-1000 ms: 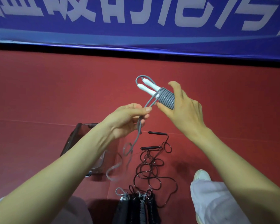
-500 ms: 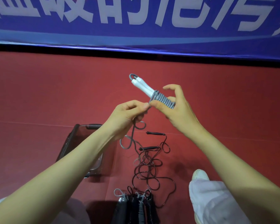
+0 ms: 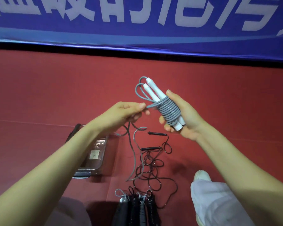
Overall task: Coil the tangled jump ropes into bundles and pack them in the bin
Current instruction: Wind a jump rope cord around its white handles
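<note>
floor (image 3: 55, 95): left hand (image 3: 126, 113) seemingly pinches rope (image 3: 168, 110), right (image 3: 186, 116) grips

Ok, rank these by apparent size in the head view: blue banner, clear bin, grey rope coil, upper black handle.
1. blue banner, largest by far.
2. clear bin, though partly hidden.
3. grey rope coil, held nearer the camera.
4. upper black handle, smallest.

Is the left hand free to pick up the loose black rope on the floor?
Probably not yet: the left hand pinches the grey cord wound round the white handles in the right hand. Otherwise the way down to the black rope looks open.
</note>
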Demonstrator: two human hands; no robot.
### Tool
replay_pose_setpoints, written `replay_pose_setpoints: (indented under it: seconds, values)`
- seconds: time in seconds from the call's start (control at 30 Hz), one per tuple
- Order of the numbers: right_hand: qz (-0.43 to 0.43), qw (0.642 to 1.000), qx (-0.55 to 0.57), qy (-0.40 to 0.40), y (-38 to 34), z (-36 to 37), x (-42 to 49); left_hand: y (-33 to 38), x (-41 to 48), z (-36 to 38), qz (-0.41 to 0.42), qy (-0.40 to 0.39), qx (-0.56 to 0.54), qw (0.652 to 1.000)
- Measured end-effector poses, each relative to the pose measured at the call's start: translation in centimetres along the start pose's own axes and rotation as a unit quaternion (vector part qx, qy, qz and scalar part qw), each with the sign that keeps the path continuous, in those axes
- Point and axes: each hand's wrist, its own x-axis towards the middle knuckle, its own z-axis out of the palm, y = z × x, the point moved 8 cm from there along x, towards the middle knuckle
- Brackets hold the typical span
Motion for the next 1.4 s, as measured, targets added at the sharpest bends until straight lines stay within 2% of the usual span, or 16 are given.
replay_pose_setpoints:
  seconds: [0.13,0.2,0.27,0.4,0.5,0.57,0.6,0.67,0.7,0.73,0.8,0.83,0.9,1.17,1.3,1.4]
  values:
    - [0.01,0.999,0.019,-0.041,0.2,0.9,-0.3,-0.1,-0.2,-1.0,-0.005,-0.005,0.022,1.0]
    - [0.025,0.996,0.018,-0.084,0.4,1.7,-0.6,-0.9,-0.4,-0.1,-0.015,-0.027,0.067,0.997]
    - [0.051,0.988,-0.005,-0.142,0.8,2.2,-1.2,-2.5,-0.5,-0.1,-0.048,-0.017,0.117,0.992]
    - [0.121,0.965,-0.083,-0.218,2.3,2.7,-2.3,-3.6,-0.4,-1.5,-0.054,-0.028,0.151,0.987]
    - [0.145,0.934,-0.24,-0.222,3.3,2.4,-2.5,-2.8,-0.4,-1.2,-0.045,-0.076,0.117,0.989]
    - [0.148,0.878,-0.417,-0.185,3.8,1.9,-2.3,-2.8,-0.1,-0.3,-0.056,-0.081,0.139,0.985]
    - [0.145,0.834,-0.512,-0.145,4.1,1.4,-2.0,-3.1,0.1,0.1,-0.062,-0.079,0.169,0.98]
    - [0.107,0.719,-0.686,-0.022,3.3,0.2,-1.2,-3.7,0.4,1.2,-0.077,-0.048,0.19,0.977]
    - [0.068,0.67,-0.738,0.048,2.3,-0.3,-0.8,-3.9,0.5,1.9,-0.08,-0.02,0.171,0.982]
    - [0.027,0.646,-0.755,0.11,1.2,-0.6,-0.5,-4.0,0.5,2.3,-0.087,0.013,0.124,0.988]
    - [-0.05,0.646,-0.736,0.197,-0.8,-1.1,-0.4,-4.3,0.4,3.5,-0.111,0.05,-0.034,0.992]
    - [-0.087,0.651,-0.72,0.224,-1.6,-1.4,-0.4,-4.5,0.3,3.9,-0.127,0.045,-0.099,0.986]
    - [-0.144,0.661,-0.692,0.251,-2.7,-1.6,-0.8,-4.4,0.2,4.0,-0.145,0.016,-0.156,0.977]
    - [-0.279,0.627,-0.666,0.292,-4.6,-0.8,-2.4,-4.3,0.2,2.1,-0.178,0.018,-0.21,0.961]
    - [-0.296,0.623,-0.661,0.295,-4.7,-0.4,-2.6,-3.4,0.0,0.6,-0.12,0.07,-0.08,0.987]
    - [-0.295,0.623,-0.661,0.296,-4.6,-0.2,-2.5,-2.7,0.0,0.3,-0.067,0.12,-0.046,0.989]
